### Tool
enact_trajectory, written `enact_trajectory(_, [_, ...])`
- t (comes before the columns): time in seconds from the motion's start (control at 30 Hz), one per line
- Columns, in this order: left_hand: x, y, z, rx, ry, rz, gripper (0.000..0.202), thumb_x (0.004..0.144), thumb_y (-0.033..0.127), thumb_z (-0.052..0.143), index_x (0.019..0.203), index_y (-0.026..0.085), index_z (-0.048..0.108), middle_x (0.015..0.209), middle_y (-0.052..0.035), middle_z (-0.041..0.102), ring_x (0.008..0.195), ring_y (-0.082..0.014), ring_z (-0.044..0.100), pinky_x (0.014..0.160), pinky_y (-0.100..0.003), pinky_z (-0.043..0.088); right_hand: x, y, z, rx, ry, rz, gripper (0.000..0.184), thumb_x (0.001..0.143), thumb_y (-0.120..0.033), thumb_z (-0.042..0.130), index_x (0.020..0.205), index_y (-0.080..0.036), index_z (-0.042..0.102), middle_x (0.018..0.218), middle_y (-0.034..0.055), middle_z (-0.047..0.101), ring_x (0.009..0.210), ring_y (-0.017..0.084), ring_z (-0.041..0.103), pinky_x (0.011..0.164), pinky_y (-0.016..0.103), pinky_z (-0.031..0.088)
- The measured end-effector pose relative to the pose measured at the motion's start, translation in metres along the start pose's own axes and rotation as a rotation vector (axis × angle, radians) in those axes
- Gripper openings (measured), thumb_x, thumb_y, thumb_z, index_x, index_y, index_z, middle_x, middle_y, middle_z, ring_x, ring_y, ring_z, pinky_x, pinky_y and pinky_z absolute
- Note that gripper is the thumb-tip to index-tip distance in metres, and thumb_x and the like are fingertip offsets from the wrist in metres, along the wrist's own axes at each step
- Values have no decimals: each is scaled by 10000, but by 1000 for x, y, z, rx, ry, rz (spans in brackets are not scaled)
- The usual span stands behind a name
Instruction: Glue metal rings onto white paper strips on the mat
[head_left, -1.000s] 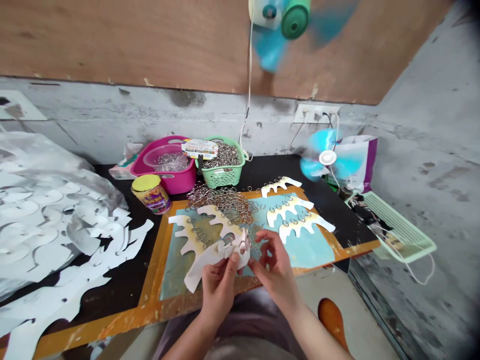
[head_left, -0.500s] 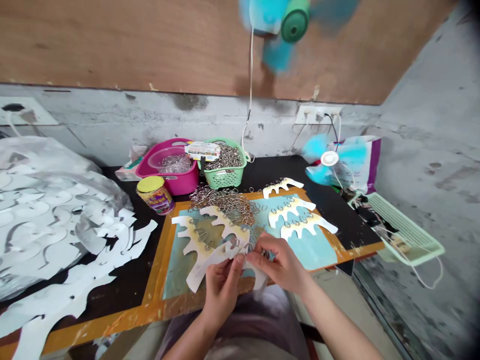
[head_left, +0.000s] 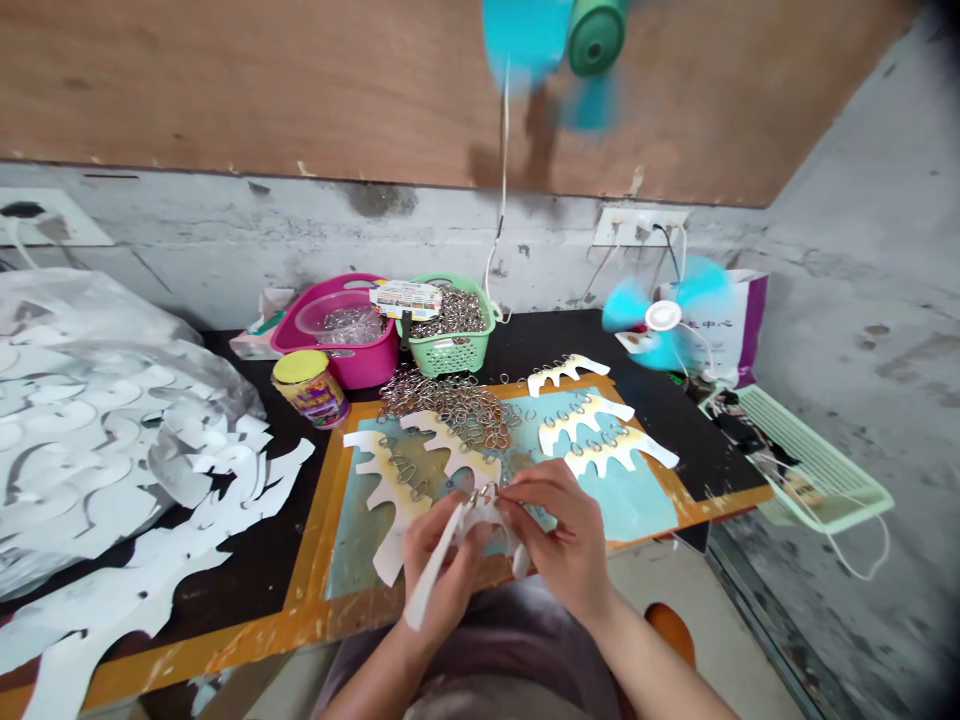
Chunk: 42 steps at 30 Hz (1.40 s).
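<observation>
My left hand (head_left: 442,570) grips a white scalloped card cut-out (head_left: 431,570), held edge-on above the near edge of the board. My right hand (head_left: 562,535) pinches at the top of that card, where small metal rings (head_left: 480,495) hang from it. Both hands are closed and touch each other over the card. A loose heap of metal rings (head_left: 450,400) lies on the board just beyond them. Other scalloped cards (head_left: 390,465) with rings lie flat to the left, and three ringed cards (head_left: 592,430) lie to the right.
A blue board with an orange border (head_left: 637,500) covers the black table. Behind it stand a green basket of rings (head_left: 450,325), a pink tub (head_left: 341,340) and a yellow-lidded can (head_left: 307,385). White cut-outs in plastic (head_left: 97,420) pile at left. Two fans (head_left: 660,315) spin nearby.
The card has turned from lying flat in my left hand to standing edge-on. My right hand has closed in on its ringed top edge.
</observation>
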<state>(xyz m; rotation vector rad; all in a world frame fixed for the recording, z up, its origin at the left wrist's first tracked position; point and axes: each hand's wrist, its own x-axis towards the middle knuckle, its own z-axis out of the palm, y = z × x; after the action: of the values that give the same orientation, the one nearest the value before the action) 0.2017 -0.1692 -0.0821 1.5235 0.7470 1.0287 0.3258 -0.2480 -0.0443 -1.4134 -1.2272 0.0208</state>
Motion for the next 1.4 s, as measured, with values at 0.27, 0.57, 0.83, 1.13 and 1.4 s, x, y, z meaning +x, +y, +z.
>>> enact_trajectory(0.27, [4, 11, 18, 158, 183, -35, 524, 839, 465, 665, 459, 160, 472, 432, 31, 384, 448, -82, 364, 429, -205, 312, -19, -9, 15, -234, 33, 3, 81, 920, -141, 566, 914, -217, 592, 892, 66, 603, 871, 222, 554, 784, 385, 432])
enact_trajectory(0.57, [8, -1, 19, -154, 95, -203, 517, 811, 539, 691, 505, 158, 522, 451, 15, 483, 439, -95, 458, 441, -199, 406, -8, -8, 14, 93, 17, 379, 203, 968, -324, 535, 796, -218, 545, 731, -3, 557, 700, 153, 510, 656, 272, 409])
enact_trajectory(0.83, [18, 3, 3, -82, -93, -174, 583, 811, 604, 664, 483, 168, 459, 442, 31, 398, 422, -67, 366, 416, -191, 347, 9, 1, -7, 17, -265, 292, 83, 948, -270, 531, 1011, -217, 531, 1000, 58, 592, 890, 184, 557, 690, 270, 428])
enact_trajectory(1.13, [18, -5, -2, -213, -292, -206, 552, 862, 580, 637, 555, 181, 410, 467, 65, 340, 426, -41, 270, 414, -177, 254, 11, 4, -18, 72, -445, 132, 299, 992, -292, 444, 701, -225, 465, 706, 1, 499, 754, 174, 498, 704, 292, 387])
enact_trajectory(1.4, [16, -12, 1, -319, -288, -312, 557, 776, 622, 715, 582, 173, 449, 481, 62, 400, 420, -51, 380, 409, -168, 323, 7, 15, -19, 302, -510, 380, 379, 946, -451, 566, 677, -190, 512, 651, -20, 498, 637, 124, 446, 594, 241, 335])
